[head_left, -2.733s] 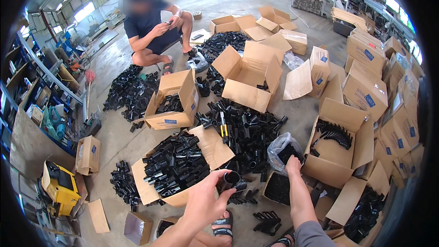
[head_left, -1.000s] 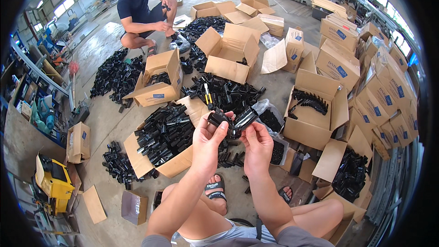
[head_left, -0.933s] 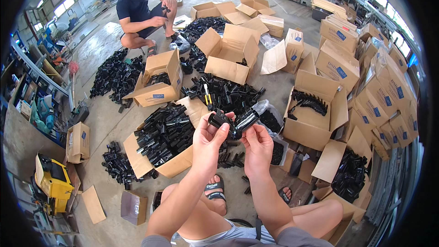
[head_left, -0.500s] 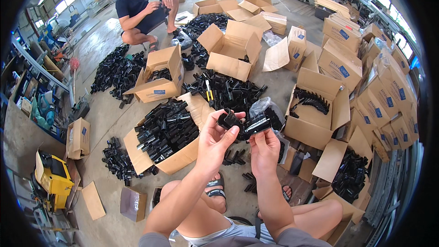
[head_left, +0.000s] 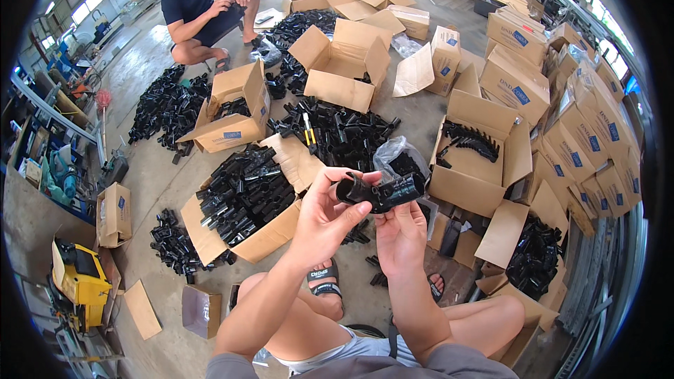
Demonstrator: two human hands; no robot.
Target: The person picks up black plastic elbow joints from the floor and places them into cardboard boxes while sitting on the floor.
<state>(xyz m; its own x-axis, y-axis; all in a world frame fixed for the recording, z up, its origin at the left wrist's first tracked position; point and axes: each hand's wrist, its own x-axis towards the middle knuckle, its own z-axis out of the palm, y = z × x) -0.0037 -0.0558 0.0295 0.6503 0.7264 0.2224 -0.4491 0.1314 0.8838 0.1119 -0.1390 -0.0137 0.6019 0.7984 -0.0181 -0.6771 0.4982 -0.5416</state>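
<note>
Between my two hands is a shiny black pipe joint [head_left: 393,194], with round open ends at its left and right. My left hand [head_left: 324,217] grips its left end, fingers behind and thumb in front. From below, my right hand [head_left: 401,235] pinches its right part with thumb and fingers. Just beyond my hands lies a heap of similar black joints [head_left: 340,130], with a yellow-and-silver tool [head_left: 309,133] on it. A clear plastic bag [head_left: 394,154] of black parts sits right behind the held joint. To its left, an open carton [head_left: 263,244] is packed with black joints.
A person [head_left: 203,14] squats at the far left, handling a dark part. Open cartons [head_left: 344,91] and black heaps cover the middle floor. On the right is another carton [head_left: 463,193] with a row of parts, beside stacked closed boxes [head_left: 519,88]. A yellow case [head_left: 84,284] stands at left.
The held joint has turned, so its right open end now faces more toward me. My hands keep their grip and have shifted slightly. The whole view has moved a little.
</note>
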